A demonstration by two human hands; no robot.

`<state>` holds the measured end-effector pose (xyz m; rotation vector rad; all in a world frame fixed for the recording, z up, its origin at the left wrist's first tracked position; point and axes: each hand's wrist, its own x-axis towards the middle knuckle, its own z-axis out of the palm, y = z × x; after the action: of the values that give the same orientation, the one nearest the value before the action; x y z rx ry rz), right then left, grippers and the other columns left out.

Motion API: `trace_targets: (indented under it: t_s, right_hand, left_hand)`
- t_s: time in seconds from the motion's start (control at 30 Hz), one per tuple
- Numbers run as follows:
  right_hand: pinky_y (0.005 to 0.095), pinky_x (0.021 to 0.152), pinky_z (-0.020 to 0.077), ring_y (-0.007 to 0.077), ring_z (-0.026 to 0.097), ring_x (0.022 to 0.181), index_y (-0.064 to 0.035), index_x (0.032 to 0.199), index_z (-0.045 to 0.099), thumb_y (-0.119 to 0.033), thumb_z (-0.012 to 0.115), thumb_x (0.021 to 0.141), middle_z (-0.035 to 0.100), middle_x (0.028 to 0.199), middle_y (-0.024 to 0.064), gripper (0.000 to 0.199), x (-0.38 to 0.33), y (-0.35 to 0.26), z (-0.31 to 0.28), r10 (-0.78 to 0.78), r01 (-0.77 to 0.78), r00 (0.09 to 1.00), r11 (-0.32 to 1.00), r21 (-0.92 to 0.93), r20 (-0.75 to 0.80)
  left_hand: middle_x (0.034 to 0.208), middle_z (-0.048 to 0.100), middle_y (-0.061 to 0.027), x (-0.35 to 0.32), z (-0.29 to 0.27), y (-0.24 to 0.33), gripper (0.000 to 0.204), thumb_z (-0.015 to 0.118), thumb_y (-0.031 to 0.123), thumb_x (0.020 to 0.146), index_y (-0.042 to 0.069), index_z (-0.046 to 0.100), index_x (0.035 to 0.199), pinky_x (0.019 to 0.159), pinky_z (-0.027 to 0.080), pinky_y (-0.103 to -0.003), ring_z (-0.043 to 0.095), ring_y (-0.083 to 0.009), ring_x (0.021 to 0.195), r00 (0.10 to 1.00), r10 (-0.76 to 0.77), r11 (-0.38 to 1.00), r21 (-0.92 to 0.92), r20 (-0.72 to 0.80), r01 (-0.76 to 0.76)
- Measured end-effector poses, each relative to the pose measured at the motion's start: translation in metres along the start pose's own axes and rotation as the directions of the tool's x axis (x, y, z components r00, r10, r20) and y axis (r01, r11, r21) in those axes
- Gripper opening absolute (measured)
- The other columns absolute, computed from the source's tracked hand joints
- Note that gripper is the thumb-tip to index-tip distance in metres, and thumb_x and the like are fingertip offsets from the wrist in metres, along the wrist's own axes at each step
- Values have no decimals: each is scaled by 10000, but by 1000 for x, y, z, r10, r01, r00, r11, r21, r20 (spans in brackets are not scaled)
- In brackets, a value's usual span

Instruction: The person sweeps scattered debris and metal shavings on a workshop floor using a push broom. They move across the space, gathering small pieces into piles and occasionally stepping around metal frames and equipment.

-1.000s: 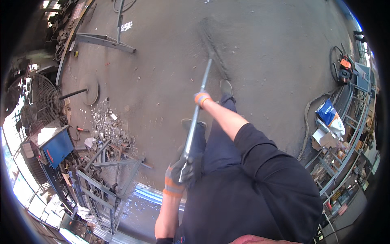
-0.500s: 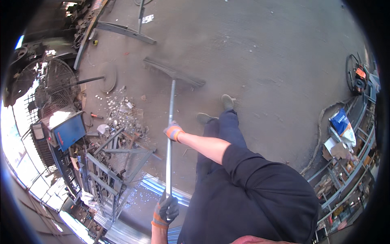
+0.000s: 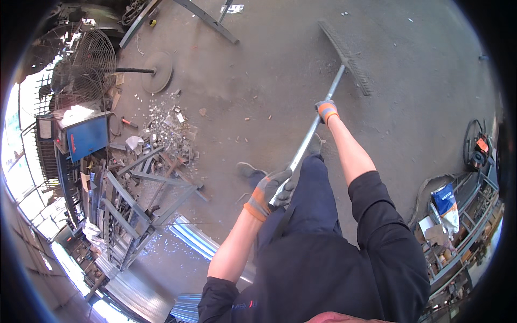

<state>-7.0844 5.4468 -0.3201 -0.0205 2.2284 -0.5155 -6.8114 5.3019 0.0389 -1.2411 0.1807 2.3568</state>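
I hold a wide push broom [image 3: 308, 138] by its long silver metal handle. My right hand [image 3: 327, 110], in a grey and orange work glove, is wrapped round the upper part near the broom head. Lower down, close to my waist, my left hand [image 3: 273, 192] grips the butt end in a matching glove. The dusty broom head [image 3: 347, 60] rests on the grey floor ahead and to the right, its long bar slanting away from me. Both feet stand on the floor below the handle.
Left lies a heap of small scrap [image 3: 169, 126] beside a welded metal frame [image 3: 161, 183]. Behind it stand a pedestal fan [image 3: 94, 70] with a round base [image 3: 157, 72] and a blue box [image 3: 89, 137]. Right are a blue-white bag [image 3: 446, 204], a rack [image 3: 482, 210] and an orange-black coiled item [image 3: 478, 153].
The broom has swung from the left to the right and farther out. Both hands moved right with it and stayed closed on the handle. My body and view have turned left.
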Motion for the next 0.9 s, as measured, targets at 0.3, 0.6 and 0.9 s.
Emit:
trace_targets:
  t_s: [0.3,0.6,0.9]
  right_hand:
    - [452,749,578,288,748,976,-132,961,814,-173,677,845,781,998,109,184,-163,-209,269,-347,648,761,443,-620,548]
    - [416,774,592,305,734,908,-121,981,809,-110,742,753,761,1003,113,238,-347,-363,506,-364,805,548,475,-356,753]
    - [465,925,540,434,678,1085,124,1406,431,-274,586,842,674,1133,335,707,-473,-319,481,-253,267,729,961,76,636]
  left_hand:
    - [710,518,-29,-190,-219,19,194,459,199,1082,115,546,1233,357,348,-216,434,-89,441,955,118,977,-139,-271,-161]
    - [729,488,-6,-368,-338,-39,254,523,179,1045,130,560,1292,417,293,-206,388,-75,479,831,280,805,-355,-481,-477]
    - [623,383,22,-454,-316,-118,548,609,84,927,91,454,1453,352,284,-230,365,-82,411,809,325,940,71,-490,-334]
